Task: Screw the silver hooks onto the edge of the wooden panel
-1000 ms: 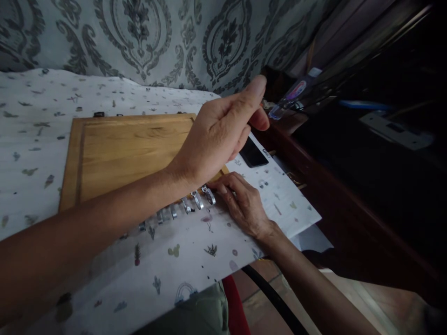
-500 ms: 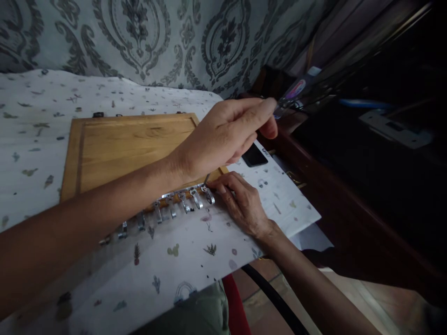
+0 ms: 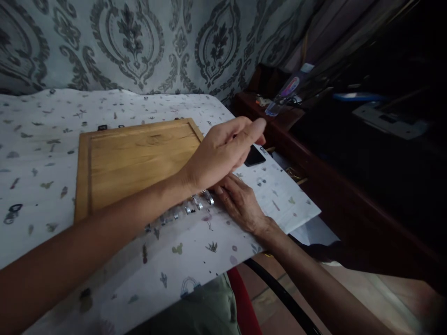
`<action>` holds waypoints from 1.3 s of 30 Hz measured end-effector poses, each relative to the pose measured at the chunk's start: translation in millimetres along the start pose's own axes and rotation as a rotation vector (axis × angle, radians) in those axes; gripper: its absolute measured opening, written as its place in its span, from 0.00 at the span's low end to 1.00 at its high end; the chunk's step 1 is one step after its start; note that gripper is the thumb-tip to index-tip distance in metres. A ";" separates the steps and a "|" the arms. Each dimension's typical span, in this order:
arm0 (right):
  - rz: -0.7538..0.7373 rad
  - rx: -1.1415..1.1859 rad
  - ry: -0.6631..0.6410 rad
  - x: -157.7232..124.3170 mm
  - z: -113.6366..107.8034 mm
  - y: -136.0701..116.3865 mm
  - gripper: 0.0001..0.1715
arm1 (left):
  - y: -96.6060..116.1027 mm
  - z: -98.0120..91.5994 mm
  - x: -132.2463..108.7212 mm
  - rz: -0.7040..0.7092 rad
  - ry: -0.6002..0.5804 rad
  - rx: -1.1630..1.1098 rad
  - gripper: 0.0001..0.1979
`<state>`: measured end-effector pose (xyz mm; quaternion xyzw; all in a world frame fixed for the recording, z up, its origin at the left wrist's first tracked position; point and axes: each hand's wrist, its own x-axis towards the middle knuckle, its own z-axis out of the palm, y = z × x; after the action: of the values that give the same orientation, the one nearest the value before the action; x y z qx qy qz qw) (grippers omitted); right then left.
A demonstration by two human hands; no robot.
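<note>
My left hand (image 3: 223, 151) is raised over the near right corner of a wooden board (image 3: 139, 158), fingers curled closed. Whatever it grips is hidden behind the palm and fingers. Below it, my right hand (image 3: 240, 202) rests on the table with bent fingers gathered at the right end of a metal hook rail (image 3: 198, 202); the fingertips are partly covered by my left hand. Several shiny hooks hang out over the cloth along the board's near edge. My left forearm hides the rest of the rail.
White patterned cloth (image 3: 195, 279) covers the table. A dark phone (image 3: 254, 157) lies right of the board. Beyond stand a clear bottle (image 3: 288, 90) and a dark wooden desk (image 3: 349, 186) holding a metal plate (image 3: 387, 122). A patterned curtain (image 3: 181, 46) hangs behind.
My left hand has come down and slightly left, closer to my right hand, and now covers the thin metal shaft seen earlier by the rail's end. My right hand stays by the rail.
</note>
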<state>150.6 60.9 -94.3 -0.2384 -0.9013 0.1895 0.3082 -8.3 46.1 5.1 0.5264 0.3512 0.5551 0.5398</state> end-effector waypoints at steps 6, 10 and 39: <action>0.025 0.013 -0.020 -0.4 -0.4 -0.7 0.15 | 9.8 -19.9 9.2 -0.099 -0.298 0.056 0.15; 0.014 0.003 -0.015 1.6 -1.9 -2.5 0.17 | 7.4 -16.0 4.9 0.001 -0.097 0.239 0.10; 0.042 0.024 -0.013 -0.3 0.3 -0.9 0.15 | -1.5 -7.1 4.6 -0.069 -0.120 -0.048 0.26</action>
<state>150.4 60.0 -94.2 -0.2522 -0.8958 0.2082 0.3011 -14.1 52.2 3.2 0.5330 0.3228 0.5118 0.5914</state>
